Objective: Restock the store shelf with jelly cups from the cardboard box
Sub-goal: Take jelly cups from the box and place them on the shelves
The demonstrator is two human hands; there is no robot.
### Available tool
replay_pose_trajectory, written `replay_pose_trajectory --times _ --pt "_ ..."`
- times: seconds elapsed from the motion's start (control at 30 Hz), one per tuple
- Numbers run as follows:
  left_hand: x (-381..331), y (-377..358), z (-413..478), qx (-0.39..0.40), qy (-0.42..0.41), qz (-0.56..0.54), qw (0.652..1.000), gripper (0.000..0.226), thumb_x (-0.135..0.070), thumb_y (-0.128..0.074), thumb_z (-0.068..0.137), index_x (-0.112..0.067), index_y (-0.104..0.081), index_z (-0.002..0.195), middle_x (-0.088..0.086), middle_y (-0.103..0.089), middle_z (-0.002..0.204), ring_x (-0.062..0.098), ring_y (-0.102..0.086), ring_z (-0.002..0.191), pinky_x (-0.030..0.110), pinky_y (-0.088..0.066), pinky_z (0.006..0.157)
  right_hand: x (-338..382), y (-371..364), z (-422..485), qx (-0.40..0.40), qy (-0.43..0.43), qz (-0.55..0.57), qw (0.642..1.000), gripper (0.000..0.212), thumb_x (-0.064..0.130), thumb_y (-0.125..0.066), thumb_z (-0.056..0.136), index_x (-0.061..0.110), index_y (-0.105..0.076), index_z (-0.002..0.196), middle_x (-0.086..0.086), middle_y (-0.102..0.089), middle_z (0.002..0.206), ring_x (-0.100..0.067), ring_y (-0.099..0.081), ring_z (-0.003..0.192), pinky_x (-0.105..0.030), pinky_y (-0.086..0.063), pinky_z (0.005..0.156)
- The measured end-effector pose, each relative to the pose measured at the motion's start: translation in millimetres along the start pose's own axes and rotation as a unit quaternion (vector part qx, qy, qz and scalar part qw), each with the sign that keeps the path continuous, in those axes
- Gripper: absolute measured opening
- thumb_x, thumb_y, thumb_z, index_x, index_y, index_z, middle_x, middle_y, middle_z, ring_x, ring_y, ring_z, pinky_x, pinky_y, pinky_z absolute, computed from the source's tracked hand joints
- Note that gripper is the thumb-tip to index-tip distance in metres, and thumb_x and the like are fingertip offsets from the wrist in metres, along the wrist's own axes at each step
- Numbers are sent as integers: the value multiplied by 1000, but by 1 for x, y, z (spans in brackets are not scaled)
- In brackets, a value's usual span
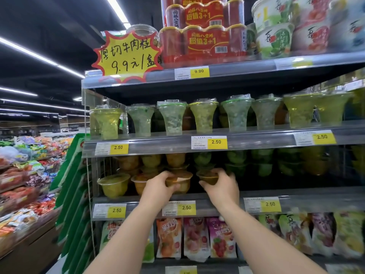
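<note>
Hands are reaching into the third shelf (217, 199) of a store rack, each one gripping a jelly cup. The left hand (158, 184) is holding an amber cup (184, 184) just above the shelf's front edge, with its fingers (167, 174) curling over the lid and the thumb pressing across the front wall. The right hand (222, 186) is holding an olive cup (208, 177) just beside it, fingers wrapping over the top and the thumb hooking under the rim. The two cups are sitting close together, almost touching.

Left of them, an orange cup (139, 184) and a yellow cup (113, 184) are standing on the same shelf. Behind, stacked cups (175, 161) are filling the back rows in orange and green. Tall cups (171, 117) of green jelly are lining the shelf above. Fruit pouches (195, 238) are hanging in the row below. Yellow price tags (186, 207) reading 2.50 are running along the shelf edges. Red packs (203, 42) and a starburst sign (127, 56) are sitting on the top shelf.
</note>
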State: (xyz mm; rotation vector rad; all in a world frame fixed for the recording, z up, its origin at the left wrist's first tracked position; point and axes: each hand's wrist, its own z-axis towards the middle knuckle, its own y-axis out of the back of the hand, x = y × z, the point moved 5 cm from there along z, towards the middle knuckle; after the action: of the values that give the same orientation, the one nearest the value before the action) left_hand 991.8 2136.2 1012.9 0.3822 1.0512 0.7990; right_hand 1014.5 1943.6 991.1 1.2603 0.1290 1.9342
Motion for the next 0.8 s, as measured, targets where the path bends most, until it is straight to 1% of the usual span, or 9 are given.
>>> replay_pose_trajectory --times 0.07,0.17,0.3,0.37,0.43,0.53,0.6,0.7,0.8 --pt "0 -1 -4 5 -2 28 1000 41 -36 -64 86 -27 -53 125 -3 -60 100 17 -56 92 28 -50 79 -1 -2 -1 -1 -10 -6 1000 56 49 -72 74 25 -55 121 -10 -51 114 -31 -53 108 -33 -47 86" --pt "0 -1 -13 -6 -19 82 996 52 -40 -62 86 -32 -41 133 3 -66 110 24 -63 96 36 -55 78 0 -1 -5 8 -8 -60 998 63 54 -68 74 27 -49 128 -16 -48 124 -34 -40 119 -36 -38 97" --pt "5 1 -34 -55 -46 173 982 63 -41 -51 91 -35 -19 145 7 -49 128 24 -61 93 34 -54 70 3 7 -29 -32 34 -33 998 67 53 -68 76 28 -44 133 -16 -24 145 -30 -18 135 -41 -27 111" --pt "8 -3 -49 -64 -56 200 976 65 -42 -47 94 -36 -10 147 8 -37 130 22 -58 91 30 -51 65 1 10 -50 -71 78 -7 994 58 46 -69 78 24 -49 128 -9 -26 140 -23 -19 131 -40 -29 109" --pt "13 -11 -62 -71 -68 195 976 62 -42 -47 93 -34 -14 145 5 -35 122 22 -56 88 27 -44 59 -6 9 -70 -100 105 2 989 46 40 -70 79 20 -55 119 -3 -35 125 -19 -28 121 -33 -35 100" --pt "20 -26 -76 -77 -94 151 981 32 -37 -49 92 -23 -41 119 0 -40 103 24 -54 79 25 -31 50 -21 -1 -92 -63 106 -3 992 17 33 -66 84 24 -60 97 11 -45 97 -13 -42 102 -19 -31 83" --pt "30 -41 -81 -57 -108 142 982 18 -38 -47 93 -20 -45 91 -4 -45 87 22 -52 73 28 -29 49 -33 -11 -104 -13 79 14 997 8 30 -62 88 26 -56 82 17 -50 81 -11 -51 90 -21 -36 73" --pt "54 -71 -93 0 -122 150 981 32 -41 -43 94 -21 -44 69 -5 -49 66 22 -56 68 29 -35 52 -55 -25 -127 13 39 25 999 13 28 -60 90 23 -57 78 9 -59 75 -11 -58 75 -26 -47 66" --pt "86 -106 -115 66 -112 126 983 41 -40 -46 94 -22 -36 59 -4 -47 55 24 -53 59 29 -34 50 -88 -44 -157 37 -18 38 998 15 28 -59 91 17 -58 81 3 -61 72 -9 -58 67 -22 -46 60"
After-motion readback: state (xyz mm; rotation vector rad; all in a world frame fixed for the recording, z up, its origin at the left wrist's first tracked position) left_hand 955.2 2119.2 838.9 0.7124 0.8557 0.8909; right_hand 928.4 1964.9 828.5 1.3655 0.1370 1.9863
